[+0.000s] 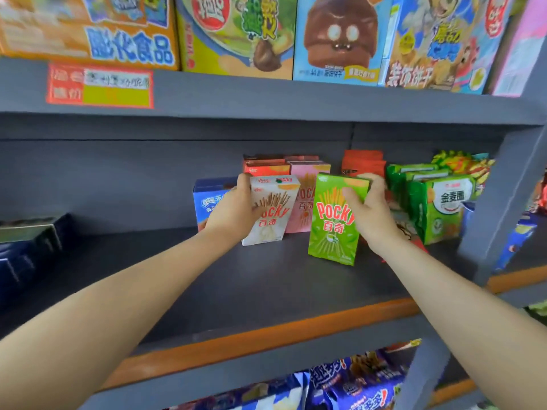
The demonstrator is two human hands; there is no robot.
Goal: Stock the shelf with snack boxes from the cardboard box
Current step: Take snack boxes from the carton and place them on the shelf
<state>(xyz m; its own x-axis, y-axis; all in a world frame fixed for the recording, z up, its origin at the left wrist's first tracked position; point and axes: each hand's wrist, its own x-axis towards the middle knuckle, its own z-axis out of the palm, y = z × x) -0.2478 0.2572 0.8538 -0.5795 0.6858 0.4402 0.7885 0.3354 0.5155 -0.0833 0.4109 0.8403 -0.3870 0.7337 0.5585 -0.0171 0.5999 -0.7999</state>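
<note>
Two Pocky boxes in hand at the shelf

Left hand gripping white Pocky box; right hand clasping green Pocky box, right of white, both marked 百奇.

Green box: "Pocky" in red, "百奇" beneath.
White box: "Pocky" and "百奇", partly covered by a hand.
Pink box: "POC…" and "百奇".
Green bag: "金麦圈".
Orange carton, upper shelf: "膨化食品".
Cartoon carton, upper shelf: "装饰饼干".
Red and yellow shelf tag: print blurred, unreadable.
</note>
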